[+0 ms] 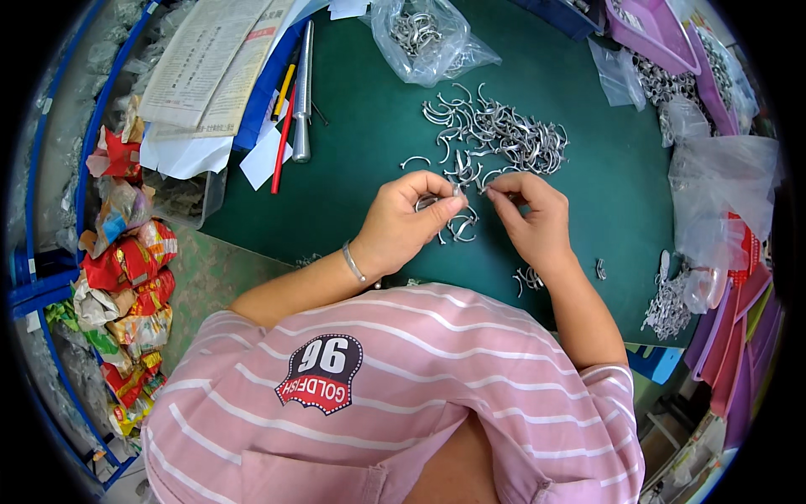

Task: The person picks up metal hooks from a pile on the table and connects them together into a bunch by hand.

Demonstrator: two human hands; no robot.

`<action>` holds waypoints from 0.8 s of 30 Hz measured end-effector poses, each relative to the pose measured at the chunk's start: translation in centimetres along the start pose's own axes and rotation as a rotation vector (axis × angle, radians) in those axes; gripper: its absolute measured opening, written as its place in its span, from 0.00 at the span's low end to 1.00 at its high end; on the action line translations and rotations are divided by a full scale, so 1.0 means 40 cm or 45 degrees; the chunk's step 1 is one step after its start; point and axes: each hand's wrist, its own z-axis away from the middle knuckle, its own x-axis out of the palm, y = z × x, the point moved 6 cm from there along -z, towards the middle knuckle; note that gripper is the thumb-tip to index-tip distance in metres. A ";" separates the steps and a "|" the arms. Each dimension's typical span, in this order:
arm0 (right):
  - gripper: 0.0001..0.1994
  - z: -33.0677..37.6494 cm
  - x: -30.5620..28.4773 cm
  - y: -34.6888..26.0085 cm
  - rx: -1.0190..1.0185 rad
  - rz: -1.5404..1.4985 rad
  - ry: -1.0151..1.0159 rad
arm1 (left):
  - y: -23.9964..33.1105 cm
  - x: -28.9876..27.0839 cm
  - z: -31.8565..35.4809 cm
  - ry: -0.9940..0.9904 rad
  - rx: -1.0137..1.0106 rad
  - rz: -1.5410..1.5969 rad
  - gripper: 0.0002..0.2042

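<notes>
Both my hands work close together over a green tabletop (336, 202). My left hand (411, 217) is closed in a pinch, and a bit of silver metal shows at its thumb and forefinger. Just to its right my right hand (535, 220) also pinches; its fingertips meet by a thin curved metal piece, and what lies between them is too small to make out. Beyond them spreads a pile of curved silver metal pieces (525, 139). Several loose curved pieces (462, 225) lie below and between my hands, and one single curved piece (415, 160) sits above my left hand.
At the back stands a clear plastic bag (428, 42) of metal parts. Newspapers (210, 76), a red pen (284, 143) and a metal rod (303, 101) lie left. Small metal parts (667, 302) are heaped at right, below plastic bags (722, 185) and a purple tray (659, 34).
</notes>
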 end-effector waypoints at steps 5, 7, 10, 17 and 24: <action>0.08 0.032 -0.013 -0.051 -0.285 -0.108 0.137 | -0.037 0.021 -0.003 -0.072 -0.233 0.273 0.06; 0.09 0.042 -0.013 -0.073 -0.358 -0.091 0.158 | -0.039 0.030 0.002 -0.111 -0.257 0.282 0.06; 0.10 0.058 0.001 -0.096 -0.542 -0.025 0.123 | -0.039 0.036 0.006 -0.145 -0.288 0.348 0.06; 0.06 0.035 -0.021 -0.034 -0.209 0.295 0.153 | -0.042 0.007 0.002 -0.099 -0.197 0.328 0.06; 0.06 0.019 -0.013 0.018 -0.061 0.598 0.029 | -0.038 0.005 -0.002 -0.048 -0.343 0.487 0.05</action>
